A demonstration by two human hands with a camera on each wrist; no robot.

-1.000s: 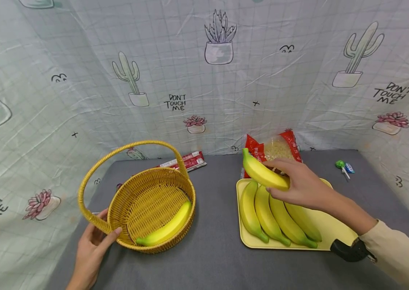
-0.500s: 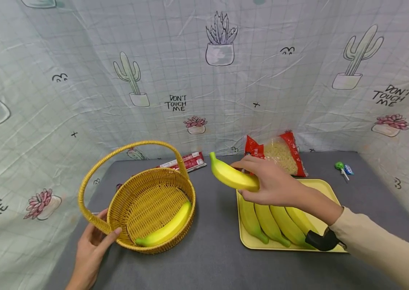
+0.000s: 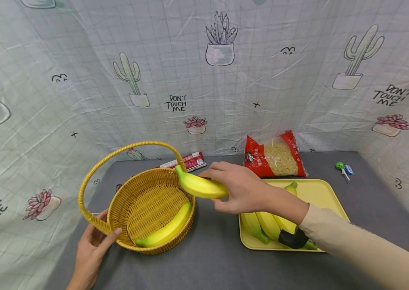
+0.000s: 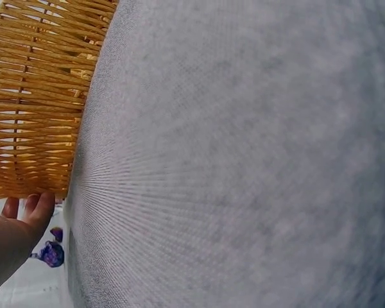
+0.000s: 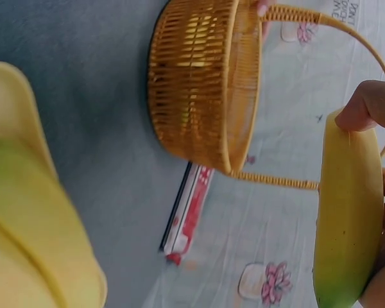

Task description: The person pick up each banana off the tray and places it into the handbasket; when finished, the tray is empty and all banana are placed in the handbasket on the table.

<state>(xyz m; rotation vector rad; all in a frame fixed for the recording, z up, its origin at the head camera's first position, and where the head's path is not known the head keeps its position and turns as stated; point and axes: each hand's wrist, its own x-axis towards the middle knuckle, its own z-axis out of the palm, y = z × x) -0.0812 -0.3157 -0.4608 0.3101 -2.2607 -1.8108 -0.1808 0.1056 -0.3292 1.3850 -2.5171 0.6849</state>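
In the head view my right hand [image 3: 242, 189] grips a yellow banana [image 3: 202, 187] by its lower end. The green tip points left and reaches over the right rim of the wicker basket [image 3: 117, 187]. The right wrist view shows the thumb pressed on one end of this banana [image 5: 350, 212]. My left hand [image 3: 92, 249] holds the basket's near left rim, thumb on top, fingers outside against the wicker. A second banana [image 3: 168, 229] lies inside along the basket's right wall. Several more bananas [image 3: 251, 227] lie on the yellow tray [image 3: 320, 193], partly hidden by my right arm.
A red and clear bag of pasta [image 3: 277, 155] lies behind the tray. Red-and-white packets [image 3: 191, 161] sit behind the basket. A green lollipop [image 3: 340, 166] with a blue wrapper lies at the back right. A printed curtain [image 3: 226, 88] encloses the grey table.
My right hand has carried the banana left from above the tray to the basket's right rim. The left hand and the basket have stayed in place.
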